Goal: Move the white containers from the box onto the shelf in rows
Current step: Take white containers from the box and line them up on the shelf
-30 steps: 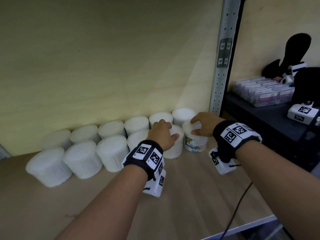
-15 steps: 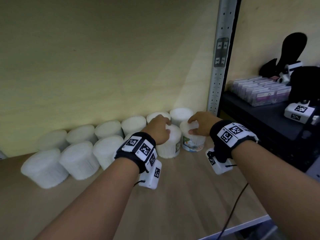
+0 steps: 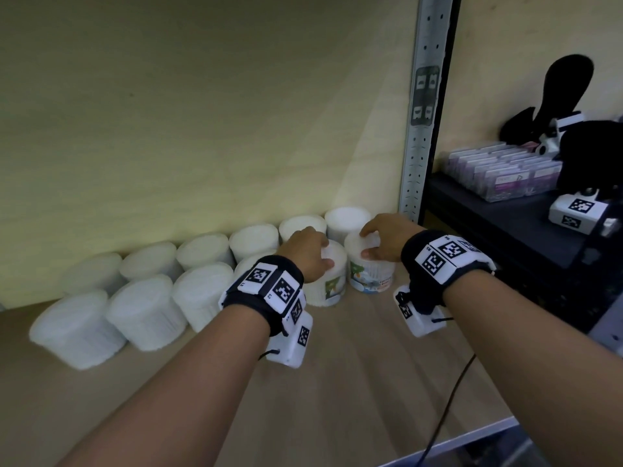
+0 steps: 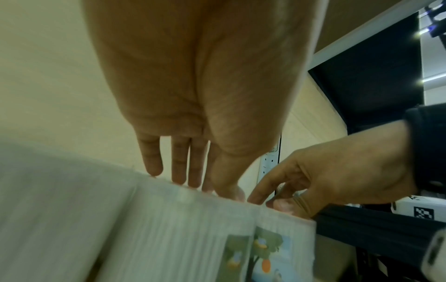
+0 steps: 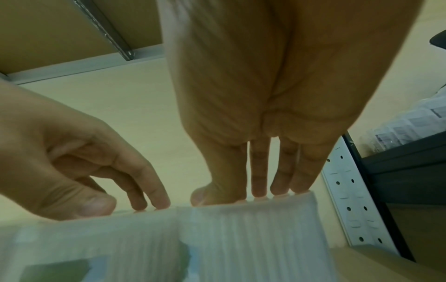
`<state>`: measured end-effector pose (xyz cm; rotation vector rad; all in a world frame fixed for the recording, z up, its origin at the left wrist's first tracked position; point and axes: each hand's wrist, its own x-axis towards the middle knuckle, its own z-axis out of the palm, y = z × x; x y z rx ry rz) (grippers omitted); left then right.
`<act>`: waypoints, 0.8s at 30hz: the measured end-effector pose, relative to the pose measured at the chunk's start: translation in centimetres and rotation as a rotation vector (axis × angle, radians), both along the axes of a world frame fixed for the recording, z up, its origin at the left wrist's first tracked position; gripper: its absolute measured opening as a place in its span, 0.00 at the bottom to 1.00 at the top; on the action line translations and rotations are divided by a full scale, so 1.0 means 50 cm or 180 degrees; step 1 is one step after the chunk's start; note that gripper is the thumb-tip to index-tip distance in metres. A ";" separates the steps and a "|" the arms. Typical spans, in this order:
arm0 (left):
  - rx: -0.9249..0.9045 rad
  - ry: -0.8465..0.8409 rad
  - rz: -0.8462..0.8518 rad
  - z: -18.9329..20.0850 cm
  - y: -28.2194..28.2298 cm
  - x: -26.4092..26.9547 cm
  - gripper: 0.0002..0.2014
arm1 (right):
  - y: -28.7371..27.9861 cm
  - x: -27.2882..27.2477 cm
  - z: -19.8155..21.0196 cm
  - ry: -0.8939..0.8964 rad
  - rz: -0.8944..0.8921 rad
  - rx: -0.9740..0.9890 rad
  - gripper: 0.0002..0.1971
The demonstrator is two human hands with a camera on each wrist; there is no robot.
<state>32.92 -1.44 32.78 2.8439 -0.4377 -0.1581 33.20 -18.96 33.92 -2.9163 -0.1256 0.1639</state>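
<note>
White ribbed containers stand in two rows on the wooden shelf (image 3: 337, 382), against the back panel. My left hand (image 3: 312, 254) grips the top of a front-row container (image 3: 322, 289) that bears a picture label, thumb on the near rim and fingers over the far rim. In the left wrist view the left hand (image 4: 193, 181) meets that container's (image 4: 181, 229) lid edge. My right hand (image 3: 382, 241) holds the neighbouring labelled container (image 3: 371, 276) by its lid in the same way. The right wrist view shows the right hand (image 5: 253, 192) on its container (image 5: 253, 229). Both containers stand on the shelf, side by side.
A perforated metal upright (image 3: 421, 129) bounds the shelf just right of the containers. Beyond it a black shelf (image 3: 488, 224) holds clear boxes (image 3: 502, 173), a white tagged device (image 3: 578, 212) and black objects. A cable (image 3: 448, 409) runs over the shelf's front edge.
Both hands stay on top of their containers. The left container's picture label now faces the camera. The view has shifted slightly.
</note>
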 end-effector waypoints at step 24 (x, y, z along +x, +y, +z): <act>0.0059 0.0038 -0.0173 -0.006 0.003 0.005 0.24 | 0.000 -0.006 0.000 -0.0010 -0.0009 0.0004 0.27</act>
